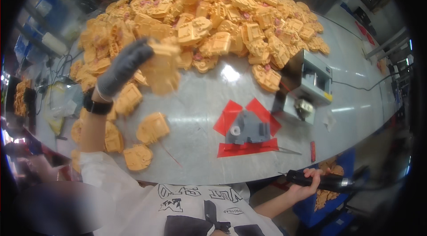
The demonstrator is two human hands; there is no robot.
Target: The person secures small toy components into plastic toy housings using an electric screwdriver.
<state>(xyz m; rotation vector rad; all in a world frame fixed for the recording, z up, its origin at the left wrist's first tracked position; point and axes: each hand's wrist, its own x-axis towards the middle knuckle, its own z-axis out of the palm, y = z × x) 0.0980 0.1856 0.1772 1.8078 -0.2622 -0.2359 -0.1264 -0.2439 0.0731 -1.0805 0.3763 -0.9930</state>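
Observation:
My left hand, in a dark grey glove, is closed on an orange-yellow moulded plastic part, held up in front of the pile and blurred by motion. Past the table's near edge on the right, my bare right hand wraps round a black electric screwdriver, its thin bit pointing left. Between the hands a grey fixture sits on the table, bordered by strips of red tape. A small white round piece shows on the fixture's left side.
A large heap of orange-yellow plastic parts covers the back of the metal table. Several loose parts lie at the left. A grey boxy machine stands right of the fixture. Below the table at right is a blue bin with orange pieces.

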